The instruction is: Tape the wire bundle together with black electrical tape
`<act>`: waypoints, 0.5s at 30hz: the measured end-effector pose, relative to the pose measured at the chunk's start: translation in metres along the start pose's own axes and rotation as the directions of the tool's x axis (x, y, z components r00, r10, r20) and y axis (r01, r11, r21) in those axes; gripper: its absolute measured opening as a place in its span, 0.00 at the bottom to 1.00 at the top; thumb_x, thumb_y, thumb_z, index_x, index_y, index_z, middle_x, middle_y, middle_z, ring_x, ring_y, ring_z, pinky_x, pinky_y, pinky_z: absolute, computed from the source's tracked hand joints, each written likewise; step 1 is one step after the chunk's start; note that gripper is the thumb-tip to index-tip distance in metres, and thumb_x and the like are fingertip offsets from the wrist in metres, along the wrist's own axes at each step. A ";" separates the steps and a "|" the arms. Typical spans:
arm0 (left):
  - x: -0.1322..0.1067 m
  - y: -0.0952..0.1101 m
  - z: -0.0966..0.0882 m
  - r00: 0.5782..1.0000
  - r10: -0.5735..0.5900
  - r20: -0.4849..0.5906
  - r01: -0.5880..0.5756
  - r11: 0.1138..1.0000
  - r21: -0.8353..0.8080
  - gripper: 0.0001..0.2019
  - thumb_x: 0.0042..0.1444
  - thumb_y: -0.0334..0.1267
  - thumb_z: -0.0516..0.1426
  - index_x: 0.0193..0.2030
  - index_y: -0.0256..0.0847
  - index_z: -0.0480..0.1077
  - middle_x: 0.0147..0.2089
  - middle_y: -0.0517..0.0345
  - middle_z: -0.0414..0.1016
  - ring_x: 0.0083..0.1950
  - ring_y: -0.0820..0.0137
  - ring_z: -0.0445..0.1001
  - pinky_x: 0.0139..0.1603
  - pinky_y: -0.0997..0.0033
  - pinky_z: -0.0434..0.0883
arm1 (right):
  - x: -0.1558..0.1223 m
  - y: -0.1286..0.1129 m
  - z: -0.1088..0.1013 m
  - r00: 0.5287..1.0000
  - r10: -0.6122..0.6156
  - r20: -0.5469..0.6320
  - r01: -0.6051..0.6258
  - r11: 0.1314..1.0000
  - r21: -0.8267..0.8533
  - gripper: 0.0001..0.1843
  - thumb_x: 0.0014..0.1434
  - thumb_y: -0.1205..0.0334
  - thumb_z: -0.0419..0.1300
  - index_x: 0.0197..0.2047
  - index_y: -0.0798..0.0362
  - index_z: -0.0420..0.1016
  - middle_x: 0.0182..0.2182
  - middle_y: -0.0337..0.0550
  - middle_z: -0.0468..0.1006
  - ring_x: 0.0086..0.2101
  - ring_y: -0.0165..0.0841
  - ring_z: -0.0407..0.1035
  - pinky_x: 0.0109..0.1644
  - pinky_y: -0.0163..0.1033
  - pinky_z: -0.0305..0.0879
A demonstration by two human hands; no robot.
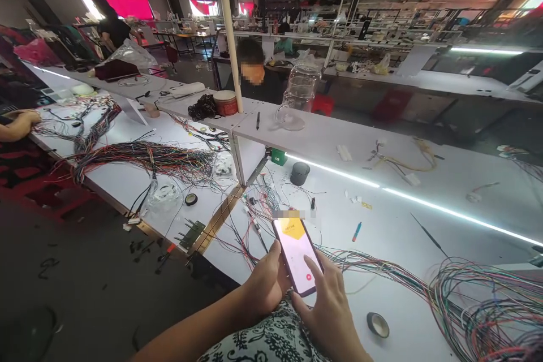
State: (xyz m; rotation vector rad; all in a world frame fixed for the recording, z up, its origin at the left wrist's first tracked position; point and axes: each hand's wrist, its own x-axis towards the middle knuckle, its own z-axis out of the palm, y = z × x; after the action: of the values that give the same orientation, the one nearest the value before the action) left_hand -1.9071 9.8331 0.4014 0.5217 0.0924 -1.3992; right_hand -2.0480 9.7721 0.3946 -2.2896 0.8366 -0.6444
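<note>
A smartphone (297, 251) with a lit screen is held upright and slightly tilted just over the table's front edge. My left hand (266, 281) is closed around its left side, the thumb along the edge. My right hand (333, 302) is at the lower right of the phone, its fingers apart and the index fingertip over the screen; whether it touches the glass I cannot tell. A yellow panel fills the top of the screen and a red round button shows near the bottom. Behind the phone lie thin coloured wires (269, 198) with connectors.
A large wire bundle (479, 305) spreads at right, near a tape roll (377, 325). A red-blue tool (357, 231) and a dark cup (300, 173) stand farther back. More wires (148, 158) cover the left table. A raised shelf (360, 147) carries a clear jug (301, 90). Other people are nearby.
</note>
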 end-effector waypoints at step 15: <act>-0.010 0.022 -0.004 0.995 -0.090 -0.049 0.098 0.972 0.212 0.25 0.63 0.53 0.49 0.56 0.34 0.66 0.55 0.41 0.72 0.57 0.54 0.70 0.58 0.52 0.65 | -0.016 -0.006 0.010 0.760 0.462 0.458 -0.608 0.256 0.751 0.27 0.58 0.43 0.59 0.57 0.45 0.70 0.52 0.45 0.75 0.50 0.43 0.69 0.54 0.49 0.67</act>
State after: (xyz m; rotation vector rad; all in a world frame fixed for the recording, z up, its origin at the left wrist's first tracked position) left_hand -1.8873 9.8450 0.4080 0.7312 -0.0027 -1.5005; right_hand -2.0505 9.7906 0.3886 -0.9452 0.8572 -0.4023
